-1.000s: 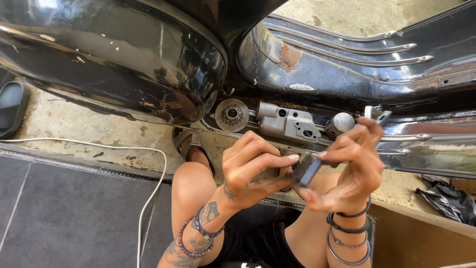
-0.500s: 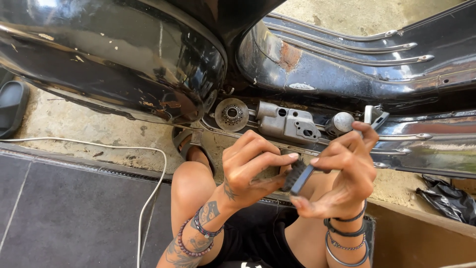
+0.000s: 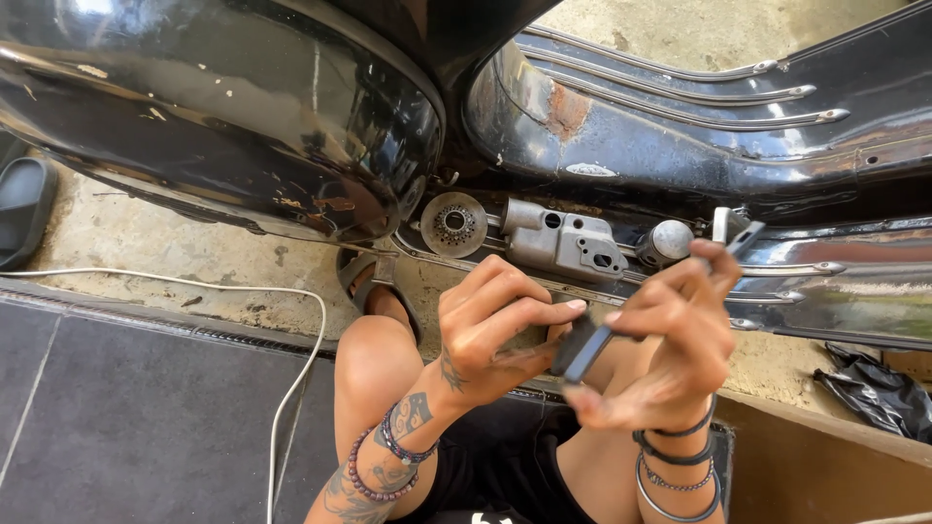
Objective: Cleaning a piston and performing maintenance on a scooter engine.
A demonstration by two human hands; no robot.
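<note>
Both my hands are raised in front of a black scooter body (image 3: 243,126). My left hand (image 3: 490,330) pinches the near end of a small dark flat tool (image 3: 582,347) between thumb and fingertips. My right hand (image 3: 670,340) grips the same tool along its shaft, whose metal tip (image 3: 743,238) sticks up past my fingers. Just beyond the hands, a grey metal housing (image 3: 563,243) and a small toothed sprocket (image 3: 453,223) sit on the scooter's underside. My bare knee (image 3: 374,354) is below the left hand.
A white cable (image 3: 291,388) runs across concrete onto a dark mat (image 3: 126,417) at the left. A black sandal (image 3: 24,209) lies far left. A crumpled black bag (image 3: 874,388) is at the right, above a brown cardboard edge (image 3: 825,456). Chrome floor strips (image 3: 680,97) line the scooter.
The tool has tilted more upright between my hands, and my right hand has shifted slightly lower and right. The left hand stays in place.
</note>
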